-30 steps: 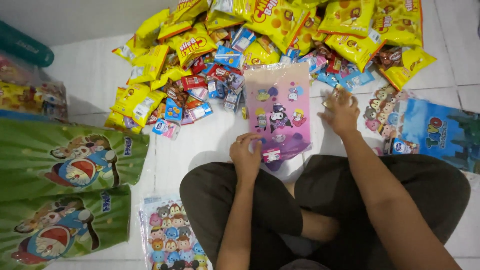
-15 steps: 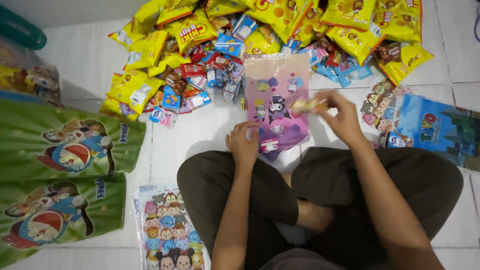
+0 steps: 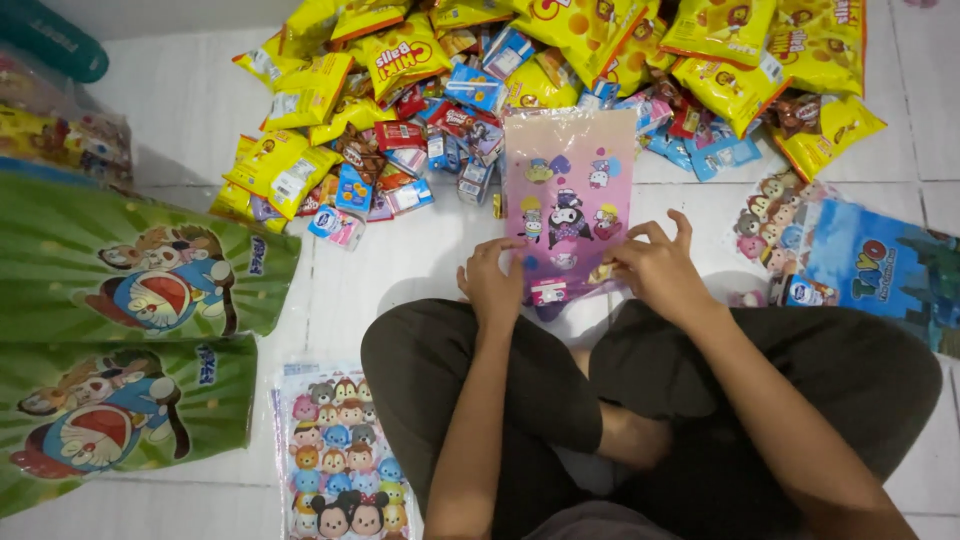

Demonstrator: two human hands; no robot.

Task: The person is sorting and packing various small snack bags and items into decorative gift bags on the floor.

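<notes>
Both our hands, left (image 3: 492,283) and right (image 3: 655,270), pinch the pink bag (image 3: 568,190) open; loosening might spill its snacks.

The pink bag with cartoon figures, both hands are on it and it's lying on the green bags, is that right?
Not quite. The head view shows both hands, left and right, on the pink bag, but it lies on the white floor. The green bags lie apart.
</notes>
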